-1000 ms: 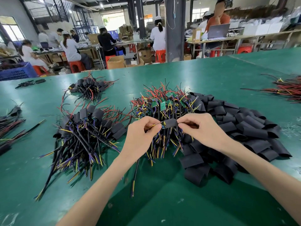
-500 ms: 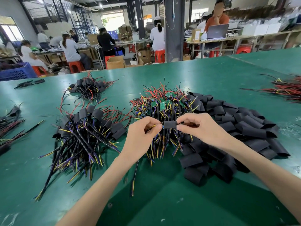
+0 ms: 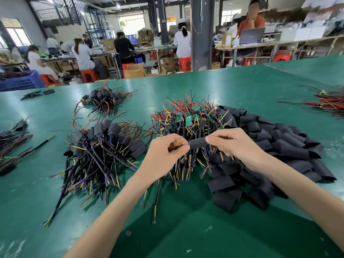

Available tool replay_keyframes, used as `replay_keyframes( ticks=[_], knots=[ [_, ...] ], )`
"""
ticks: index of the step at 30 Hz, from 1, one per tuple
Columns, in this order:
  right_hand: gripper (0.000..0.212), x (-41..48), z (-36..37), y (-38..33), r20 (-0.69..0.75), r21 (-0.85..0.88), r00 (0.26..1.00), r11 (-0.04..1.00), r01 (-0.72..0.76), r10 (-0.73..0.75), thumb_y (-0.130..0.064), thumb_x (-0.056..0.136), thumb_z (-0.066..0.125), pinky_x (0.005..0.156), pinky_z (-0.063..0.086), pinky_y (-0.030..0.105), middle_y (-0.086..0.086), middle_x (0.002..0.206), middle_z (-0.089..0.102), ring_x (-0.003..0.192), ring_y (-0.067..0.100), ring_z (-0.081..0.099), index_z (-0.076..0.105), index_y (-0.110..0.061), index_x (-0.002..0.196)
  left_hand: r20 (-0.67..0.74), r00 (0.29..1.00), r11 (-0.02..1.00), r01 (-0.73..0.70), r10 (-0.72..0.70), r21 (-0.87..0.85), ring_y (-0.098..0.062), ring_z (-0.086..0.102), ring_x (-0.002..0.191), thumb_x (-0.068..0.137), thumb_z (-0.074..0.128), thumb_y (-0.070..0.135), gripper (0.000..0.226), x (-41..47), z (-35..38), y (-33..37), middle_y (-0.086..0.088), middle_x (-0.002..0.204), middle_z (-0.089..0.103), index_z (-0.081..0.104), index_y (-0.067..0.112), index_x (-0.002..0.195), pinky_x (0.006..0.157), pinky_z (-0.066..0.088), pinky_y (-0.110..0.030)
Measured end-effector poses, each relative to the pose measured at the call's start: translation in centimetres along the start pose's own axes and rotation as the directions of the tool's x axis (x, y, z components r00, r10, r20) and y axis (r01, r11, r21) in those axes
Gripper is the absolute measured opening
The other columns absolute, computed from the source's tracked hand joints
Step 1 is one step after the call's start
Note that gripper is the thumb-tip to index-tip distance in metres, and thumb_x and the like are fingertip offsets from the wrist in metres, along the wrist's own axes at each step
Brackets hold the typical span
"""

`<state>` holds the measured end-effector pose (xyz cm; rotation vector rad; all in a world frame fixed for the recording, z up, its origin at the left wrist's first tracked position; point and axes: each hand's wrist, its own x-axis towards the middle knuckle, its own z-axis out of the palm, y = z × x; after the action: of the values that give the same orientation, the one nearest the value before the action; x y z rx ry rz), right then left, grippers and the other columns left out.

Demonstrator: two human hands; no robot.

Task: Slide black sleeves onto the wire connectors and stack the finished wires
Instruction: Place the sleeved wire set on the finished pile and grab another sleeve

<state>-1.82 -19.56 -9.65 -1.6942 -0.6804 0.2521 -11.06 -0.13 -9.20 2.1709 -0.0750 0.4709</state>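
My left hand (image 3: pixel 165 151) pinches a wire with yellow and blue strands, whose black cable hangs down toward the table. My right hand (image 3: pixel 234 146) holds a black sleeve (image 3: pixel 198 143) between thumb and fingers; the sleeve spans the gap between both hands, its left end at my left fingertips. Below the hands lies a pile of unsleeved wires with green circuit boards (image 3: pixel 188 121). To the right is a heap of loose black sleeves (image 3: pixel 270 146). A stack of sleeved wires (image 3: pixel 100 149) lies to the left.
The green table (image 3: pixel 186 229) also holds a second sleeved bundle (image 3: pixel 104 99) farther back, dark wires (image 3: pixel 11 146) at the left edge and red wires (image 3: pixel 329 103) at the right. Beyond the table's far edge, several people sit at workbenches.
The sleeve has turned from flat to rounded and now lies lengthwise between my hands. Both hands stay at about the same place above the wire pile.
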Motion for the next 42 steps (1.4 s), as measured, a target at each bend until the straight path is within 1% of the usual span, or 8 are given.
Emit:
replay_keyframes(
  ticks=[2, 4, 8, 14, 27, 36, 40, 42],
  knots=[
    [0.007, -0.2, 0.2, 0.0, -0.030, -0.034, 0.996, 0.996, 0.084, -0.085, -0.018, 0.087, 0.065, 0.047, 0.030, 0.013, -0.006, 0.060, 0.050, 0.050, 0.006, 0.037, 0.068, -0.021, 0.092, 0.010, 1.000, 0.999, 0.014, -0.014, -0.031, -0.004, 0.043, 0.055, 0.086, 0.067, 0.013, 0.010, 0.2, -0.1, -0.1, 0.006, 0.066, 0.062, 0.068, 0.020, 0.078, 0.056, 0.034, -0.015],
    [0.029, -0.6, 0.7, -0.2, -0.040, -0.169, 0.976, 0.965, 0.203, -0.212, -0.018, 0.084, 0.069, 0.057, 0.038, 0.013, -0.006, 0.088, 0.057, 0.063, 0.009, 0.048, 0.059, -0.025, 0.110, 0.022, 0.999, 0.994, 0.047, -0.045, -0.097, -0.001, 0.040, 0.050, 0.086, 0.067, 0.014, 0.012, 0.2, -0.1, 0.0, 0.010, 0.062, 0.060, 0.069, 0.020, 0.076, 0.051, 0.031, -0.012],
    [0.056, -1.3, 2.3, -0.3, 0.106, -0.563, 0.868, 0.690, 0.455, -0.486, -0.029, 0.076, 0.077, 0.088, 0.041, 0.020, -0.001, 0.116, 0.053, 0.102, 0.009, 0.052, 0.054, -0.018, 0.127, 0.084, 0.991, 0.959, 0.122, -0.104, -0.257, -0.001, 0.034, 0.044, 0.087, 0.065, 0.014, 0.016, 0.1, 0.1, 0.2, 0.005, 0.060, 0.060, 0.072, 0.020, 0.073, 0.045, 0.026, -0.012],
    [0.038, -1.3, 2.4, -0.4, 0.108, -0.575, 0.827, 0.644, 0.505, -0.552, -0.023, 0.080, 0.072, 0.075, 0.042, 0.023, 0.005, 0.096, 0.060, 0.077, 0.015, 0.052, 0.064, -0.008, 0.114, 0.161, 0.976, 0.897, 0.201, -0.149, -0.393, -0.008, 0.029, 0.048, 0.091, 0.059, 0.010, 0.016, 0.0, -0.2, 0.3, -0.015, 0.072, 0.054, 0.071, 0.006, 0.082, 0.046, 0.025, -0.015],
    [0.035, -1.0, 1.6, -0.5, 0.204, -0.580, 0.792, 0.581, 0.571, -0.575, -0.030, 0.084, 0.065, 0.066, 0.034, 0.016, -0.008, 0.078, 0.040, 0.067, 0.005, 0.034, 0.064, -0.006, 0.109, 0.169, 0.970, 0.900, 0.225, -0.172, -0.372, -0.004, 0.030, 0.043, 0.089, 0.061, 0.006, 0.017, 0.1, -0.4, 0.7, 0.005, 0.060, 0.061, 0.069, 0.012, 0.076, 0.043, 0.027, -0.013],
    [0.034, -0.8, 1.6, -0.2, 0.172, -0.538, 0.817, 0.643, 0.545, -0.550, -0.033, 0.081, 0.067, 0.068, 0.039, 0.019, -0.004, 0.077, 0.051, 0.066, 0.009, 0.043, 0.066, -0.012, 0.107, 0.175, 0.960, 0.877, 0.274, -0.221, -0.395, -0.008, 0.029, 0.045, 0.088, 0.062, 0.008, 0.015, 0.2, -0.4, 0.5, -0.013, 0.069, 0.053, 0.070, 0.008, 0.074, 0.042, 0.025, -0.015],
    [0.030, -0.7, 1.5, 0.1, -0.059, -0.312, 0.923, 0.885, 0.345, -0.381, -0.023, 0.077, 0.075, 0.081, 0.044, 0.014, -0.010, 0.094, 0.067, 0.084, 0.005, 0.063, 0.058, -0.021, 0.101, 0.115, 0.955, 0.840, 0.296, -0.274, -0.454, -0.003, 0.030, 0.042, 0.090, 0.060, 0.007, 0.017, 0.1, -0.4, 0.3, 0.003, 0.060, 0.058, 0.067, 0.008, 0.075, 0.041, 0.026, -0.012],
    [0.019, -0.6, 1.8, 0.1, -0.168, -0.239, 0.933, 0.932, 0.273, -0.317, -0.016, 0.078, 0.074, 0.081, 0.046, 0.017, -0.005, 0.091, 0.068, 0.085, 0.009, 0.064, 0.060, -0.019, 0.089, 0.094, 0.952, 0.826, 0.300, -0.291, -0.477, -0.003, 0.030, 0.043, 0.090, 0.059, 0.007, 0.014, 0.0, -0.1, 0.4, 0.002, 0.062, 0.058, 0.066, 0.007, 0.078, 0.042, 0.025, -0.012]
  ],
)
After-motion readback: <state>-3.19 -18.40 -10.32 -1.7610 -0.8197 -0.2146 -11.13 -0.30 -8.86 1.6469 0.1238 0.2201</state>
